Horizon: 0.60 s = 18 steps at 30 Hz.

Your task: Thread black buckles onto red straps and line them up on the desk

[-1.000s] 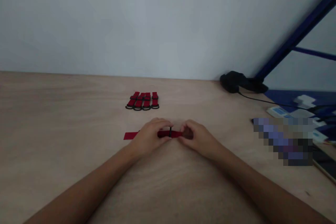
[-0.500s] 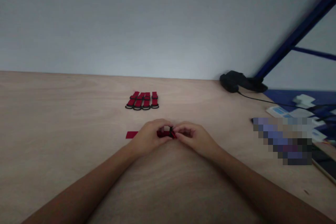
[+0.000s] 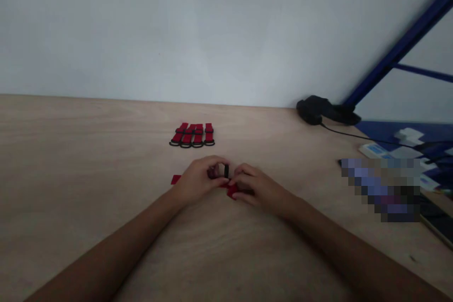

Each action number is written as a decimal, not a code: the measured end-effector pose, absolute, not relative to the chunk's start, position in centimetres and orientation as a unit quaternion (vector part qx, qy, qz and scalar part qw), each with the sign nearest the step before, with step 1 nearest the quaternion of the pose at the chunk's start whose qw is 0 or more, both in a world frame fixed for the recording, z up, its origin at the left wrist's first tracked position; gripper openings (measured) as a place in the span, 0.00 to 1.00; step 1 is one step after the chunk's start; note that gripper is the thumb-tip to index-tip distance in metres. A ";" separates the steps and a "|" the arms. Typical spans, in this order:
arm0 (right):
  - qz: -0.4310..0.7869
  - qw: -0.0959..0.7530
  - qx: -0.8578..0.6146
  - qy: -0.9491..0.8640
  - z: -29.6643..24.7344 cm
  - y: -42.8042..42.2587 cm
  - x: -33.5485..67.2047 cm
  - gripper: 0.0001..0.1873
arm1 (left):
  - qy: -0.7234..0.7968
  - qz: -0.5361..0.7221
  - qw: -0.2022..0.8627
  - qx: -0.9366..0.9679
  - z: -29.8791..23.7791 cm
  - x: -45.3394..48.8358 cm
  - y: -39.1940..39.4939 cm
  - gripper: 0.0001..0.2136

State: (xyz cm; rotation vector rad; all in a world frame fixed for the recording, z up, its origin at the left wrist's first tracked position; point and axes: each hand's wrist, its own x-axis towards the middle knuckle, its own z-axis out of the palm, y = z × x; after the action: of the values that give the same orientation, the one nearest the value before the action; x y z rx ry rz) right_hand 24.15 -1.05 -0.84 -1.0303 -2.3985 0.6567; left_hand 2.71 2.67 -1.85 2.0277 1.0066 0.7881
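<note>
A red strap lies across the wooden table between my hands, with only its left end and a folded bit near my right fingers showing. My left hand is closed round the strap, fingertips pinching by a small black ring. My right hand pinches the strap's folded right end just below that ring. Behind them, a row of several finished red straps with black rings lies side by side.
A black device with a cable sits at the back right by the wall. Blue frame bars rise at the right. White and blue small items and a blurred patch lie at the right edge.
The strap has been drawn rightward, so less of its left end shows. My right hand has folded the right end over; the black ring now stands up between my fingertips.
</note>
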 end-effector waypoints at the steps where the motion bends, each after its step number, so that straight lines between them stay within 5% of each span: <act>1: 0.230 0.213 -0.384 -0.868 -0.9 -1.1 24.2 0.10 | 0.390 0.307 0.374 0.783 -1.9 2.7 2.7 0.16; 10: 0.407 0.302 -0.468 -0.724 -0.9 -1.3 24.1 0.05 | 0.330 0.308 0.338 0.825 -0.8 2.9 1.9 0.14; 14: 0.330 0.273 -0.470 -0.772 -1.1 -1.1 24.1 0.02 | 0.317 0.304 0.354 0.826 -0.8 3.1 1.8 0.15; 18: 0.214 0.222 -0.432 -0.848 -0.8 -0.9 24.3 0.09 | 0.366 0.305 0.381 0.792 -1.7 2.8 2.2 0.17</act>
State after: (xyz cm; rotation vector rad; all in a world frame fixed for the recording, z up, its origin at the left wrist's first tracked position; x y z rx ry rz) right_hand 24.26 -0.94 -0.80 -1.1922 -2.3410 0.5920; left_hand 2.81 2.21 -1.69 2.0217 0.9339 0.7792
